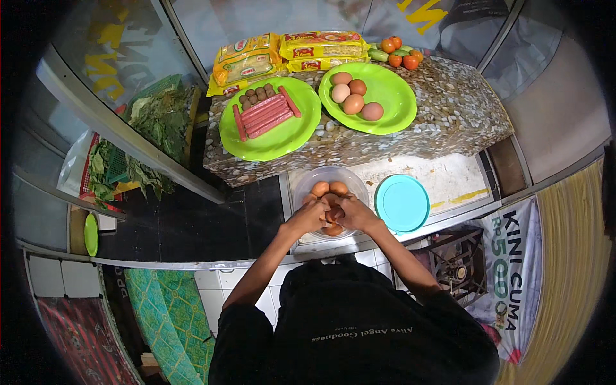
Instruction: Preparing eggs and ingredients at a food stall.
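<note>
Overhead: hands (330, 215) over bowl (308, 179); pebbled counter (462, 109)

I count 2 hands: the left hand (308, 217) and the right hand (355, 213), both over 1 clear bowl (301, 183). In the bowl I count 3 visible brown eggs (320, 188); more may sit hidden under the hands. I count 2 large green plates: the left plate (282, 138) carries 6 red sausages (266, 114) and about 7 brown meatballs (255, 95); the right plate (396, 102) carries 5 eggs (353, 104). I count 1 turquoise plate (402, 203), 1 small green plate (91, 235), at least 3 yellow noodle packets (247, 59), about 5 tomatoes (410, 62) and 1 cucumber (378, 55).
</note>
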The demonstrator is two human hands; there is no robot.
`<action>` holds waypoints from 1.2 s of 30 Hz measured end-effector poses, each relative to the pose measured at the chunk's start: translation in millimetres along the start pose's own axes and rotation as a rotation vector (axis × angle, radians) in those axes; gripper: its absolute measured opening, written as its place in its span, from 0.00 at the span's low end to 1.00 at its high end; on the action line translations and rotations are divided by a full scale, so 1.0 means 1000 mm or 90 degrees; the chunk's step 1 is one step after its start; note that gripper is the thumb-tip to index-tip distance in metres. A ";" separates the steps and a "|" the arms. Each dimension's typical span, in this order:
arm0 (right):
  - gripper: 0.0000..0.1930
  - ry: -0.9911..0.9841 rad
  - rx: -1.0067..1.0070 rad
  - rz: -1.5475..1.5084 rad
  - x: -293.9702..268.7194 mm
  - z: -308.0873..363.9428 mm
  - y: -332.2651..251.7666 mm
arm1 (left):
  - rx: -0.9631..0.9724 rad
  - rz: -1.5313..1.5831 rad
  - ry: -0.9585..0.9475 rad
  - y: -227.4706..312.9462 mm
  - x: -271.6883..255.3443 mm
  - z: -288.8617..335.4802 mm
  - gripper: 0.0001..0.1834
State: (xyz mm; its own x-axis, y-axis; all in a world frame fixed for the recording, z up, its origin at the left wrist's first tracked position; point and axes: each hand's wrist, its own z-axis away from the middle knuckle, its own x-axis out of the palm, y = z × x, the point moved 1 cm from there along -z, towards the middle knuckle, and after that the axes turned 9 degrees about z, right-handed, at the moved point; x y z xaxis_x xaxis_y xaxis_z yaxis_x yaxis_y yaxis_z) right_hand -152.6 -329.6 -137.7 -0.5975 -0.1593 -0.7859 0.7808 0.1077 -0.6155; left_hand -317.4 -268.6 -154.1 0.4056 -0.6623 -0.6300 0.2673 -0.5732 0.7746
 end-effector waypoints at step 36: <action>0.21 0.255 0.082 -0.756 -0.145 0.029 -0.043 | 0.059 0.583 0.278 0.134 -0.052 -0.092 0.28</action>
State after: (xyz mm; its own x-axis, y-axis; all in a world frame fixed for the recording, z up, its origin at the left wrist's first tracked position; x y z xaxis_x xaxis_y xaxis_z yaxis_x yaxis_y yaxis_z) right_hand -94.0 -339.4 4.2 -0.9377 0.2190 0.2696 -0.2757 0.0028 -0.9612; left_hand -222.6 -266.5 -12.5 0.7085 -0.6421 0.2929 -0.3679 0.0182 0.9297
